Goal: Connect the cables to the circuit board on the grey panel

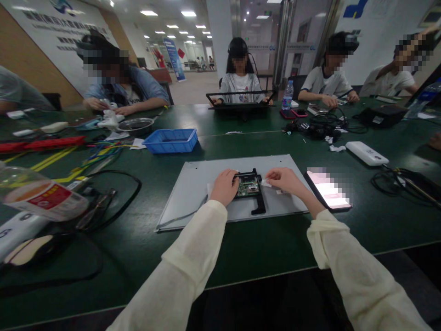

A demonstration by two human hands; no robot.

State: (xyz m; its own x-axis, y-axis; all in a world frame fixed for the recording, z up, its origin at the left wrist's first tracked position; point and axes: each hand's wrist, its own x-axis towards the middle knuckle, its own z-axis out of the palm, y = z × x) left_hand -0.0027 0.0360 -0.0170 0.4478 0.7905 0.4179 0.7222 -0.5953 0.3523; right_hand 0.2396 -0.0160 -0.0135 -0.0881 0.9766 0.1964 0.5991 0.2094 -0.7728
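The fingers of the left hand [225, 185] curl down onto the left edge of a small green circuit board [248, 187], gripping it in its black bracket [257, 193]. The right hand [284, 180], just right of the board, pinches a small white cloth [266, 183] that touches the bracket. The board lies mid-way on a grey metal panel [193, 184] on the green table [241, 248]. Right of the panel lies a lit phone [328, 189]; beyond its far-left corner stands a blue tray [171, 140].
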